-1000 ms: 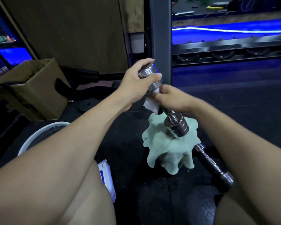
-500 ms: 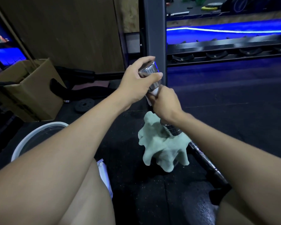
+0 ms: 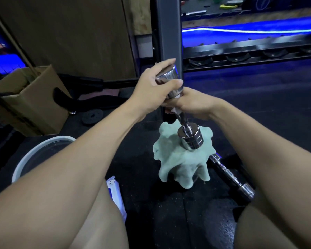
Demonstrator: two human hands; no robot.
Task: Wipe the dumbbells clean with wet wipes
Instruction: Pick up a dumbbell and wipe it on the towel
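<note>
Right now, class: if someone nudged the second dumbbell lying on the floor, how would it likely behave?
The second dumbbell looks like polished solid metal, so probably heavy for its size and slow to start. Its round ends suggest it would roll sideways across the flat floor. The shiny finish may be slippery.

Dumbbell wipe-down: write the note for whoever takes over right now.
Left hand grips the upper head of the dumbbell.
Right hand grips a wipe round the handle just below that head.
Lower head rests on the green cloth.
Second dumbbell lies on the floor to the right; wipe pack by the left knee.
Done: cannot tell.
Left: finish this handle, then the second.
</note>
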